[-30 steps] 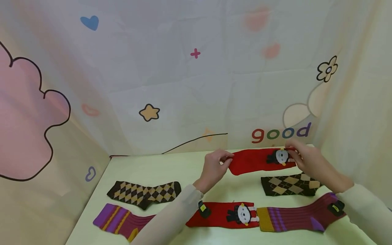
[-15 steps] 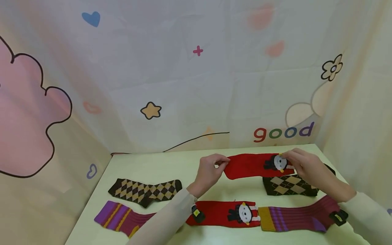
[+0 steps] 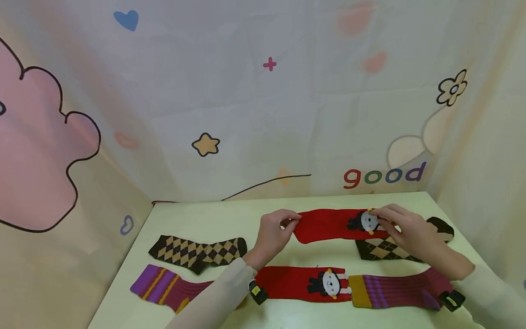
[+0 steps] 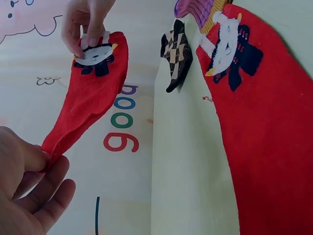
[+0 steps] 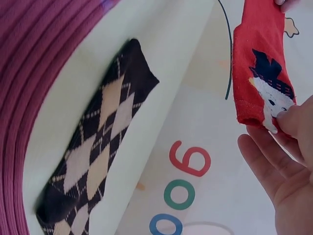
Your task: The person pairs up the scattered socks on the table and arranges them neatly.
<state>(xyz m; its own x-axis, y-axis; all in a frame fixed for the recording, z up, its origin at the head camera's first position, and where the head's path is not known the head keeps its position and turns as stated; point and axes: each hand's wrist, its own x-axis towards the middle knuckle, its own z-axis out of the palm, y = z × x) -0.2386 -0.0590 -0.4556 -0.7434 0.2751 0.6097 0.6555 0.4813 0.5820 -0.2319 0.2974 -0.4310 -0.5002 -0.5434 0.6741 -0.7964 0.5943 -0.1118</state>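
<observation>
A red sock with a white animal face in a dark hat is stretched between both hands, raised over the table. My left hand pinches its plain end between thumb and fingers, as the left wrist view also shows. At the face end, my right hand pinches the cuff; in the right wrist view its thumb presses on the face. A matching red sock lies flat on the table below. Behind the right hand lies an argyle sock, partly covered in the head view.
Another argyle sock lies at the left. A purple and maroon striped sock is in front of it, partly hidden by the left sleeve. Its lookalike lies front right. A printed curtain rises behind the pale table.
Both hands have brought the held red sock left and slightly nearer, lower in the view. More of the right argyle sock's toe shows now. The head view has shifted a little.
</observation>
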